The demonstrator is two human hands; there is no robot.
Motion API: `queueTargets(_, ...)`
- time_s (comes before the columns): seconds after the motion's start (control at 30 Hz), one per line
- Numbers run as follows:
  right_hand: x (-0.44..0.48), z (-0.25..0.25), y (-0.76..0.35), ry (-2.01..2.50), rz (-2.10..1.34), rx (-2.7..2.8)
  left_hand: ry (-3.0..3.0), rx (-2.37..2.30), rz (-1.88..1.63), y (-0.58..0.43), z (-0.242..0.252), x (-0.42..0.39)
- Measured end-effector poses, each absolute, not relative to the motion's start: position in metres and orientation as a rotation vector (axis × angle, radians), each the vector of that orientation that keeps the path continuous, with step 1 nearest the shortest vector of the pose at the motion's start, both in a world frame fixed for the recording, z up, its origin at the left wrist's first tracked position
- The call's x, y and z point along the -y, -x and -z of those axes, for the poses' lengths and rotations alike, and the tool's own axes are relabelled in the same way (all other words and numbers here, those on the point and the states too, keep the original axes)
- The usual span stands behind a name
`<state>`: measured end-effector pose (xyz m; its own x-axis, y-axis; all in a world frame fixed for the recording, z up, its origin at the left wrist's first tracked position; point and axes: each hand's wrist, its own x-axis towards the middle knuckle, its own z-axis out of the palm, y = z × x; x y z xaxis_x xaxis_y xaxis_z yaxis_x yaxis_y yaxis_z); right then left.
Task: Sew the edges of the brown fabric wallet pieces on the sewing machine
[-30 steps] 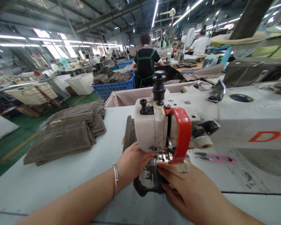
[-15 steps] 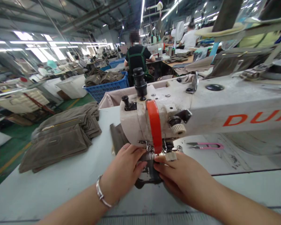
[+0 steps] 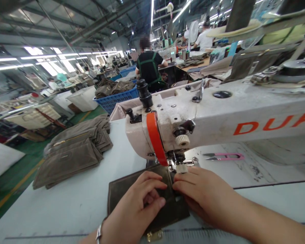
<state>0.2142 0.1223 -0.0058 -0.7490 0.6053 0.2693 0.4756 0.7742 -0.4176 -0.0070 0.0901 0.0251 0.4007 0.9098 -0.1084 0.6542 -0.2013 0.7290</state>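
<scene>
A dark brown fabric piece [image 3: 124, 191] with stitched edges lies under the head of the white sewing machine [image 3: 213, 115]. A brass-coloured metal fitting [image 3: 155, 235] shows at its near edge. My left hand [image 3: 134, 206], with a silver bangle at the wrist, rests over the piece, thumb apart from the bent fingers. Beside the needle area, my right hand [image 3: 205, 193] has its fingers pressed together at the piece's right edge. The machine's orange guard [image 3: 156, 139] partly hides the needle and presser foot.
Pink-handled thread snips [image 3: 226, 156] lie right of the needle area. A stack of brown fabric pieces [image 3: 73, 152] sits on the left of the white table [image 3: 73, 210]. Beyond stand a blue crate [image 3: 117, 100] full of pieces and a co-worker [image 3: 150, 66], back turned.
The brown fabric piece now lies spread toward me on the table under the left hand. My left hand has moved down and its thumb has parted from the fingers. The view has shifted slightly.
</scene>
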Motion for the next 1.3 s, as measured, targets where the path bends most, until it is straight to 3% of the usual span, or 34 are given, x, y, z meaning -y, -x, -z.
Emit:
queueTargets(0.2,-0.121,0.013,-0.216,0.786,-0.370,2.555,-2.787,-1.137,-0.313,0.008,-0.010,-0.073)
queueTargets(0.3,-0.120,0.014,-0.215,0.779,-0.340,2.557,-2.970,-1.053,-0.401,0.009,-0.001,-0.068)
queueTargets(0.5,-0.118,0.016,-0.214,0.769,-0.282,2.546,-2.866,-1.045,-0.565,0.006,0.003,-0.072)
queueTargets(0.8,-0.121,0.021,-0.208,0.821,-0.241,2.573,-2.594,-1.112,-0.517,0.010,-0.005,-0.098)
queueTargets(1.3,-0.129,0.018,-0.205,1.076,-0.349,2.482,-2.711,-1.043,-0.415,0.024,-0.002,-0.140)
